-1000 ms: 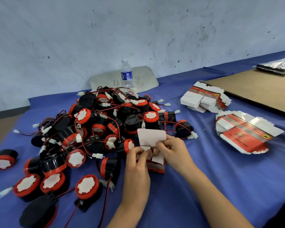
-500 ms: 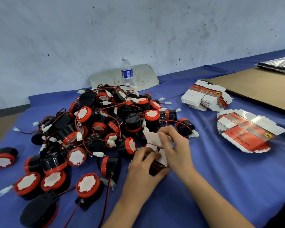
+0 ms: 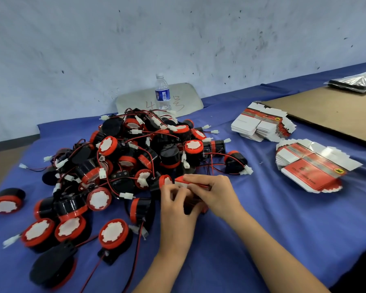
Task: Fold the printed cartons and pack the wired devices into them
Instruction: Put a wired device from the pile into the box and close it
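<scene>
Carton (image 3: 191,181) flap now folded down, formerly upright; fingers of left hand (image 3: 178,208) and right hand (image 3: 217,196) grip it.

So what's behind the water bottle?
A pale rounded panel with red handwriting, and behind that the scuffed wall. The bottle covers the panel's middle, so any writing there is hidden.

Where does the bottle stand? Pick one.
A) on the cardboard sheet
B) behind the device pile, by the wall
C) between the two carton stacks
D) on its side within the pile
B: the bottle stands upright just behind the pile, close to the wall.
</scene>
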### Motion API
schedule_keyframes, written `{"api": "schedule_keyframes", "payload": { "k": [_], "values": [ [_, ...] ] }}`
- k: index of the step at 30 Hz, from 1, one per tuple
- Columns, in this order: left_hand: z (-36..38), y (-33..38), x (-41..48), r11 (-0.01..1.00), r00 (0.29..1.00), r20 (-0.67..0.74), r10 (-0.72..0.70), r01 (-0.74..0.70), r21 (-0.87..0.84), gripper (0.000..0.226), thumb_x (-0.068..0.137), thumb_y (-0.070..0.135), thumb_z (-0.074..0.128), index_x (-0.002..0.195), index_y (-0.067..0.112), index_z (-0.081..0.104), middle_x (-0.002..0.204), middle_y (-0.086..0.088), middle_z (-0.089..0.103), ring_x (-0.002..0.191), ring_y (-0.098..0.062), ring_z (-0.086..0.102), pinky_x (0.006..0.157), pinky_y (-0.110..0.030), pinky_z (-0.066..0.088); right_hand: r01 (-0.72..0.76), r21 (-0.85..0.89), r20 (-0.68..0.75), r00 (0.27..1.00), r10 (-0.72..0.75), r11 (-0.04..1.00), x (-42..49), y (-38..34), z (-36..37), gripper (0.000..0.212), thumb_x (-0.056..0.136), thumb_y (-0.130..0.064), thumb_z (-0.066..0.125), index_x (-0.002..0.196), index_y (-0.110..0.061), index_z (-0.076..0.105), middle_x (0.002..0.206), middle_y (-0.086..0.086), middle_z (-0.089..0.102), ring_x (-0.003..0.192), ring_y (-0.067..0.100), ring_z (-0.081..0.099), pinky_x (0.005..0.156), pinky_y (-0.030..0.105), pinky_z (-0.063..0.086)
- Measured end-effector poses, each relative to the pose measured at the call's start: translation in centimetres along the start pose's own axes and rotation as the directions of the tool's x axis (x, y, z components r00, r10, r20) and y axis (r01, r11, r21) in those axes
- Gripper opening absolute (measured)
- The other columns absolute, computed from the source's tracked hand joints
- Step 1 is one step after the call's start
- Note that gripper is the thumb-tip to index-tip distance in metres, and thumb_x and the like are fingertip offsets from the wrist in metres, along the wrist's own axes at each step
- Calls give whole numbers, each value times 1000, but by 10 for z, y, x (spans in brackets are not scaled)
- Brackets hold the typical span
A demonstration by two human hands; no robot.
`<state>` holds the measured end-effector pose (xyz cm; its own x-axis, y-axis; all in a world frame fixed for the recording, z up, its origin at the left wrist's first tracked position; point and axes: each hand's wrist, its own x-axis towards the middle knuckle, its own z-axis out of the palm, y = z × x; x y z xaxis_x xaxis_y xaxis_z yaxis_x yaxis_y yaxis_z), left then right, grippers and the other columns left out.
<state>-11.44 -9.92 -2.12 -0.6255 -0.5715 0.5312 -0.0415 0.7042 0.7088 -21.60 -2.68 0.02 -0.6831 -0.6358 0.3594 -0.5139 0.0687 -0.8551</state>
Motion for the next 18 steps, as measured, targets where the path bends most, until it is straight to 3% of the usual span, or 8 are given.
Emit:
{"api": "schedule_keyframes", "payload": {
  "k": [4, 9, 11, 15, 18],
  "values": [
    [-4, -5, -2, 997, 994, -80, -71, 67, -46, 65, 63, 14, 89, 109, 24, 44, 110, 18, 35, 108, 8, 43, 87, -1, 35, 53, -52, 64, 997, -50, 997, 0, 3, 2, 23, 83, -8, 72, 103, -20, 76, 110, -7, 72, 107, -9, 57, 108, 28, 39],
    [-6, -12, -3, 982, 985, 21, -171, 172, -80, 89, 66, 21, 88, 140, 17, 38, 131, 5, 40, 122, -4, 43, 97, -9, 37, 121, -166, 125, 987, -101, 979, -1, 5, 2, 21, 88, -19, 69, 108, -25, 74, 119, -12, 67, 123, -3, 50, 115, 43, 29],
    [-7, -11, -2, 981, 984, 34, -173, 175, -78, 90, 68, 21, 87, 142, 18, 36, 134, 5, 40, 126, -8, 43, 101, -16, 38, 130, -255, 213, 974, -76, 958, 1, 3, 1, 26, 93, -23, 63, 117, -28, 69, 130, -14, 60, 133, -1, 39, 119, 45, 12],
    [-7, -12, -2, 981, 983, 55, -176, 180, -79, 80, 73, 6, 81, 140, 19, 39, 141, 0, 39, 135, -17, 40, 109, -37, 39, 225, -406, 333, 939, -86, 886, -5, 7, 0, 38, 98, -34, 52, 136, -34, 52, 147, -21, 39, 147, 4, 3, 120, 43, -2],
    [-8, -12, -4, 991, 989, 86, -123, 127, -44, 71, 76, -5, 73, 135, 24, 45, 141, 0, 38, 143, -19, 30, 112, -32, 32, 255, -457, 373, 925, -77, 852, -10, 10, -3, 46, 98, -39, 48, 143, -40, 40, 152, -32, 13, 141, 1, -21, 114, 40, -15]
  ]
}}
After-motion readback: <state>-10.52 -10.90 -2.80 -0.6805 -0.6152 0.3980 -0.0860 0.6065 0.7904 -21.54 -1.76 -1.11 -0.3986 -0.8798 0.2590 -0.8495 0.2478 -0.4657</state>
